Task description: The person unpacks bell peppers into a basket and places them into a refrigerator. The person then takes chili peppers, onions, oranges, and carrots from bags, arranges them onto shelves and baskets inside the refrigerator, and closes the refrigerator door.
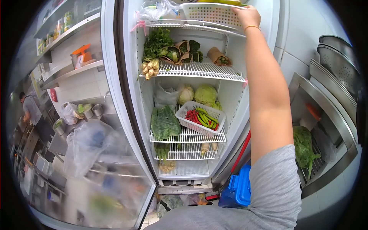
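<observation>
Up at the top shelf, my right hand (248, 17) grips the right rim of a white perforated plastic basket (211, 14), its arm stretched up along the fridge's right side. Something yellow-green shows over the basket's edge. Left of it lies a clear plastic bag (158, 11). On the shelf below are leafy herbs (158, 40), pale root vegetables (150, 69) and paper-wrapped greens (220, 56). Lower down, a white basket (184, 122) holds red and green chillies (205, 118), in front of a cabbage (206, 95). My left hand is out of view.
The glass fridge door (111, 153) stands on the left, with a counter, plastic bags and a person (31, 109) seen through or beyond it. A blue lidded bin (238, 188) is at lower right. Metal colanders (337, 63) and a sink-like steel frame (326, 96) are on the right.
</observation>
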The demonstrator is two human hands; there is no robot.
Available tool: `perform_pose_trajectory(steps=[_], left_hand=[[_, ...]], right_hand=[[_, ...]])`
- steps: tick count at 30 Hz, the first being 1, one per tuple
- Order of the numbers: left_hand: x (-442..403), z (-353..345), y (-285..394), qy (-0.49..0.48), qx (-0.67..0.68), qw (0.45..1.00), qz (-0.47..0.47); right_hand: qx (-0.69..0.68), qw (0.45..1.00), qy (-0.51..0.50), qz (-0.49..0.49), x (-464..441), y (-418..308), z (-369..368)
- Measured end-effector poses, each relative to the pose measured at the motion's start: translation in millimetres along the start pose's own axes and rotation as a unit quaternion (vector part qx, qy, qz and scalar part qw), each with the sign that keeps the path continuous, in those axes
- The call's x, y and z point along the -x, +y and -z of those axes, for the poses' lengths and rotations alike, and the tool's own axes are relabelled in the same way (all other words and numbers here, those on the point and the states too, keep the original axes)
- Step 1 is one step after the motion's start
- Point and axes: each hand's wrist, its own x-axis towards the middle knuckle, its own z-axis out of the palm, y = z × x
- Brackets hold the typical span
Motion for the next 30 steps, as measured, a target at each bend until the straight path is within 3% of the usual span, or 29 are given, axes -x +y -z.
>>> perform_pose_trajectory(steps=[1, 4, 5, 8, 12, 13, 16, 17, 18, 20, 23, 26, 30], left_hand=[[0.5, -5.2, -0.4, 0.004, -0.016, 1.0, -0.008], [2.5, -19.3, -0.7, 0.012, -0.06, 0.998, -0.033], [3.3, -23.3, -0.8, 0.017, -0.072, 0.997, -0.039], [7.7, -34.9, 1.2, 0.028, -0.105, 0.993, -0.056], [11.1, -49.0, 6.2, 0.029, -0.133, 0.988, -0.074], [12.1, -50.7, 5.9, 0.03, -0.137, 0.987, -0.077], [15.3, -53.6, 5.4, 0.034, -0.146, 0.985, -0.089], [16.5, -50.2, 5.4, 0.038, -0.15, 0.984, -0.091], [16.6, -50.3, 5.0, 0.042, -0.15, 0.983, -0.096], [20.2, -48.2, 7.0, 0.047, -0.162, 0.98, -0.105], [22.8, -50.1, 8.8, 0.054, -0.171, 0.977, -0.112], [23.3, -46.9, 9.9, 0.063, -0.182, 0.974, -0.119], [24.0, -40.2, 6.5, 0.073, -0.199, 0.968, -0.133]], right_hand=[[0.112, 0.994, 0.009, -0.006, -4.7, 6.3, -2.6], [0.27, 0.947, 0.145, 0.099, -15.2, 22.4, -22.7], [0.271, 0.957, 0.002, 0.106, -13.0, 7.2, -17.3], [0.195, 0.957, 0.022, 0.214, -16.8, -9.6, -41.7], [0.314, 0.901, -0.14, 0.263, -56.7, -12.0, -73.2], [0.219, 0.944, -0.123, 0.216, -67.0, 0.8, -94.8], [0.059, 0.955, -0.17, 0.234, -44.8, 24.1, -95.9], [0.154, 0.958, -0.142, 0.194, -29.8, 8.4, -85.9], [0.131, 0.972, 0.079, 0.179, -34.6, 25.7, -123.5], [0.075, 0.977, -0.005, 0.198, -33.5, 14.7, -108.4], [0.227, 0.898, -0.228, 0.3, -38.8, 9.8, -116.2], [0.142, 0.88, -0.453, 0.024, -43.1, 8.0, -111.9], [0.163, 0.836, -0.495, 0.171, -44.8, -1.5, -88.4]])
